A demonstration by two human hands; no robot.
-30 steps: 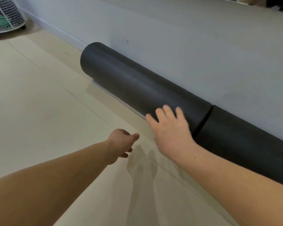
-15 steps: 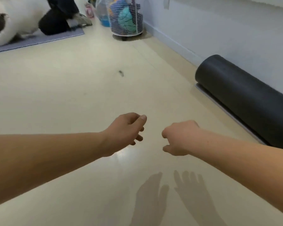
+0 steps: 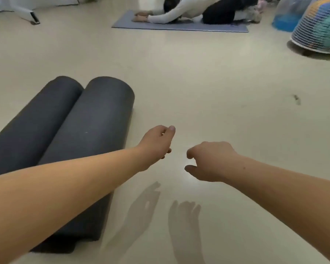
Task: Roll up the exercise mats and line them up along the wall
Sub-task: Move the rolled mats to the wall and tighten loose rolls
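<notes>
— What are the hands up to?

— Nothing is in them. The left hand hangs above the floor with its fingers loosely curled and the thumb lifted. The right hand is just beside it, not touching it, with its fingers drooping in the same slack curl. Neither one is on anything. Their shadows lie on the floor just below.

— And the mats?

— There are two dark ones, both rolled up, lying on the floor to the person's left. They lie side by side and touch along their length. The nearer roll runs under the left forearm, and its loose edge lies flat at the close end. The outer roll rests against its far side.

— Anything further off?

— Across the room a grey-blue mat lies spread flat. Another person kneels on it, folded forward with arms stretched out. Over to the right stands a white wire basket full of colourful things, with a clear container, blue at the bottom, just beside it. There is a small dark mark on the bare floor between the basket and the hands.
</notes>
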